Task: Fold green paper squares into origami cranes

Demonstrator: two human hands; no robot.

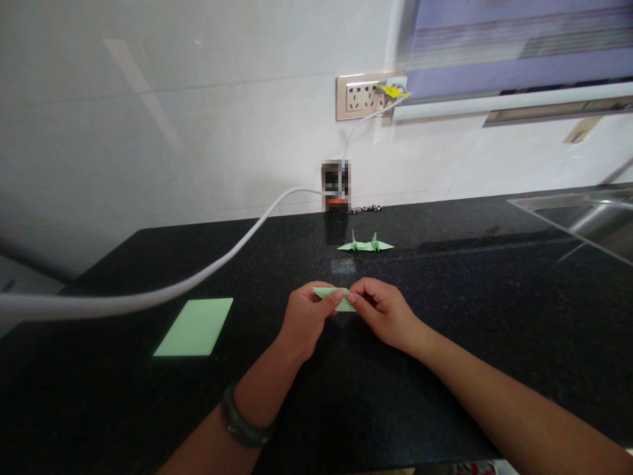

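Above the black countertop, a small folded piece of light green paper [325, 291] is pinched between my two hands. My left hand [307, 319] grips its left part, thumb lying across the front. From the other side, my right hand [384, 313] holds the right end between thumb and fingers. Parts of the paper are covered by my fingers. Just beyond my hands stand two green origami cranes [364, 246], their wings touching or overlapping. Off to the left lies a flat stack of green paper sheets [196, 328].
A thick white cable [212, 277] crosses the left foreground toward a blurred-out box [336, 185] by the wall. A wall socket [363, 96] with a plugged-in cord is above it. A beaded string [366, 210] lies nearby. The metal sink [593, 221] is at right.
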